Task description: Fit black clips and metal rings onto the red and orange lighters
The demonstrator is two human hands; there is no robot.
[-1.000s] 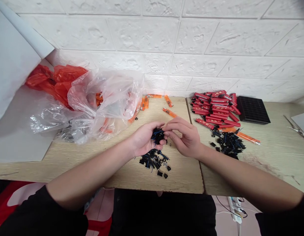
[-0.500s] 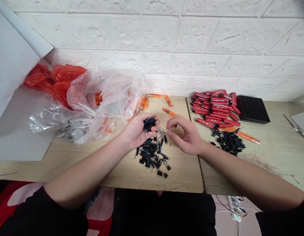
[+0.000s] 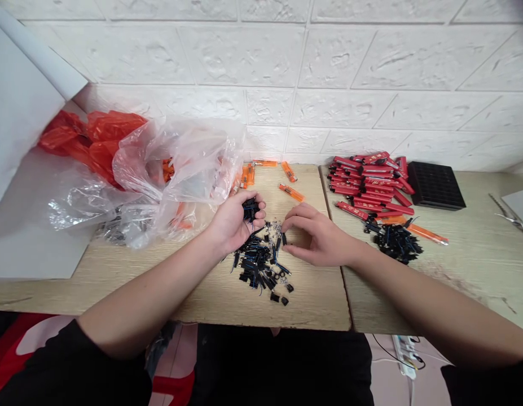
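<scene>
My left hand [image 3: 234, 221] is cupped around a clump of small black parts [image 3: 249, 210] just above the wooden table [image 3: 210, 293]. Below it lies a loose pile of small black parts [image 3: 261, 265] with blue streaks. My right hand [image 3: 318, 238] hovers low beside that pile, its thumb and fingertips pinched together at the pile's right edge; what they hold is too small to make out.
A clear plastic bag [image 3: 180, 169] with orange lighters and red bags [image 3: 87, 138] lie at left. Loose orange lighters [image 3: 291, 193] sit behind my hands. A stack of red lighters [image 3: 369, 183], a black tray [image 3: 434, 186] and a second black pile [image 3: 396, 242] are at right.
My hands have come apart. The left hand dropped many black parts onto the pile and keeps a smaller clump. The right hand moved down to the pile's edge.
</scene>
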